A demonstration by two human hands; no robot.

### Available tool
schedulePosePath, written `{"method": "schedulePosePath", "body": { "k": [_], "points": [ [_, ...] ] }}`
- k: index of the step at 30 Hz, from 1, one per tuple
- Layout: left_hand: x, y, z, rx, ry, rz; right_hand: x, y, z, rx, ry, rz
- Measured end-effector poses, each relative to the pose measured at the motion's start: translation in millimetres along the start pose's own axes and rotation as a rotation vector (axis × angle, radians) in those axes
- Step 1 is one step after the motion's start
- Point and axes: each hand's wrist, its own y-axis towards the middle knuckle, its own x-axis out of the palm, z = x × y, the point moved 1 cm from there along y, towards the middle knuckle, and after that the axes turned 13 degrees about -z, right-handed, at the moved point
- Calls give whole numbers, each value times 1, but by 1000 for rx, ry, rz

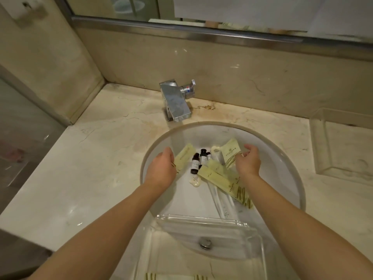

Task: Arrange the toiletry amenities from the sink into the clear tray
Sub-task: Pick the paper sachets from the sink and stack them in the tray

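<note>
The round white sink (pixel 282 158) holds several pale yellow amenity packets, small dark bottles (pixel 195 163) and clear-wrapped items (pixel 222 205). My left hand (pixel 161 170) reaches into the basin's left side and pinches the lower end of a yellow packet (pixel 184 154). On the right, my right hand (pixel 248 161) grips the striped end of another yellow packet (pixel 229 151). A long yellow packet (pixel 220 180) lies between my arms. The clear tray (pixel 201 219) sits at the near edge, overlapping the basin, with striped packet ends (pixel 151 276) showing at its bottom.
A chrome faucet (pixel 175 102) stands behind the basin against the marble backsplash. A second clear tray (pixel 343 142) rests on the counter at the right. The drain (pixel 205 243) shows through the near tray. A side wall bounds the marble counter (pixel 90 168) on the left.
</note>
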Motion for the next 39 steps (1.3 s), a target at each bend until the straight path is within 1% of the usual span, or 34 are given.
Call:
{"method": "schedulePosePath", "body": {
  "k": [3,5,9,11,14,15,18,20,23,24,26,28,29,33,35,37,39],
  "points": [
    [-10,-12,6,33,-69,-53,-3,-15,-12,75,250,-95],
    [-16,-23,12,55,-82,-85,-2,-34,-21,125,407,-191],
    [-23,-50,30,130,-123,-133,9,-78,-35,195,641,-346],
    [-24,-66,43,191,-104,-184,16,-102,-42,193,722,-437],
    [-21,-86,59,352,-42,-247,18,-139,-52,144,795,-585],
    [-20,-91,62,396,-29,-267,15,-148,-55,124,821,-612],
    [-21,-104,63,485,-37,-300,1,-169,-56,85,899,-634],
    [-24,-115,66,466,-56,-262,-5,-183,-56,55,901,-627],
    [-28,-129,71,391,-160,-116,-11,-199,-52,18,933,-618],
    [-30,-131,73,372,-214,-106,-13,-201,-51,9,965,-630],
    [-34,-139,76,364,-315,-171,-17,-213,-49,-15,1011,-634],
    [-39,-145,78,369,-386,-251,-22,-222,-45,-36,977,-626],
    [-41,-147,79,373,-422,-280,-25,-226,-42,-46,915,-627],
    [-49,-152,74,369,-536,-416,-44,-239,-33,-50,542,-686],
    [-54,-155,70,374,-510,-497,-54,-242,-31,-39,490,-672],
    [-57,-160,66,376,-446,-598,-63,-244,-28,-43,528,-583],
    [-54,-165,61,368,-377,-707,-68,-246,-25,-75,424,-520]
  ]
}}
